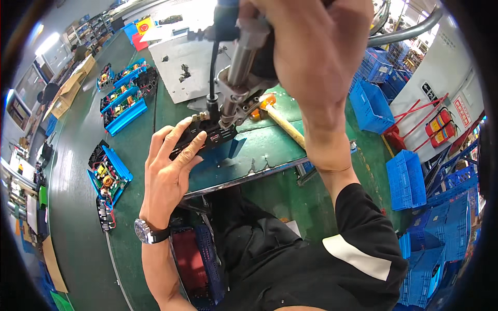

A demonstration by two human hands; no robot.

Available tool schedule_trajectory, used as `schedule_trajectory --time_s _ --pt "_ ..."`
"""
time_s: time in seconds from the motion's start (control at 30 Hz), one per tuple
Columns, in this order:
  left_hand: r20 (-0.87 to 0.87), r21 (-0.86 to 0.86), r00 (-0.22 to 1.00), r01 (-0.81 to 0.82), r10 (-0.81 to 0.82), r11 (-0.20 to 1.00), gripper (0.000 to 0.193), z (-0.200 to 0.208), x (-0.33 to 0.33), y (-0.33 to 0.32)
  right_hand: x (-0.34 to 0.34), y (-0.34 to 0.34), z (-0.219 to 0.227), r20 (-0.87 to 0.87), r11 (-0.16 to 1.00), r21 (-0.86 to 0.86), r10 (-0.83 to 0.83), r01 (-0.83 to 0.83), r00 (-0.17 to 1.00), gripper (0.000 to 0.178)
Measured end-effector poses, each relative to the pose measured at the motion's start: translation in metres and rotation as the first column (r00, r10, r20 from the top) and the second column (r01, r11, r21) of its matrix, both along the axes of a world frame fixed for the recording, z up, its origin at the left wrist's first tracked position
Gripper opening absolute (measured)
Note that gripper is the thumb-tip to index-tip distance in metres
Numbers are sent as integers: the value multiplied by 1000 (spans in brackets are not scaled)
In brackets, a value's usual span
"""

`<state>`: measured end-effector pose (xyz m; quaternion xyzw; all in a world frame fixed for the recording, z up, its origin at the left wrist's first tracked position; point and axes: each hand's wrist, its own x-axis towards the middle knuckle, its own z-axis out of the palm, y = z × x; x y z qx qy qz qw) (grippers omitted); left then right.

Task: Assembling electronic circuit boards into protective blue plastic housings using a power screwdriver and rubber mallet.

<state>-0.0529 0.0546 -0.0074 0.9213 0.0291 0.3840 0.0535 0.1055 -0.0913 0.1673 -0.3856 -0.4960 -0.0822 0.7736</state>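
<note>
My left hand (pixel 168 163), a watch on its wrist, grips a small black slotted panel (pixel 222 136) at the near edge of the green workbench, fingers on its top and side. Over the panel stands a power screwdriver (pixel 243 65) with a silver barrel and metal nose, its tip at or just above the panel. A thin black hose runs down beside the barrel. My right hand (pixel 319 62) is raised close to the camera, closed round the upper part of the screwdriver; its fingers are partly cut off by the top edge. An orange-headed mallet (pixel 282 123) with a wooden handle lies beside the panel.
Blue-cased circuit assemblies (pixel 123 103) sit on the dark green conveyor at the left, with another open unit (pixel 109 179) nearer. Behind the tool stands a pale metal plate (pixel 181 67). Blue crates (pixel 406 179) and fire extinguishers (pixel 440 127) are at the right; a red-lined bin (pixel 189 254) is below.
</note>
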Motion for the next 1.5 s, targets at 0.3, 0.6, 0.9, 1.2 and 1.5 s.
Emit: schedule_trajectory --time_s 0.3,0.6,0.9,1.2,1.5 --pt "-23 -46 1000 12 -13 999 53 5 4 -6 15 2 -18 214 996 85 -52 34 976 14" --pt "-20 -27 1000 -4 3 1000 56 4 5 -8 13 6 -19 181 981 92 153 -172 971 16" --pt "22 -10 1000 12 -12 1000 54 1 5 -5 12 2 -20 237 993 79 67 -88 969 14" --pt "21 -19 1000 -1 1 1000 50 1 5 -6 10 0 -22 208 996 62 -71 59 976 45" --pt "11 -37 1000 -6 7 999 49 1 3 -8 12 0 -23 226 997 68 -48 33 973 48"
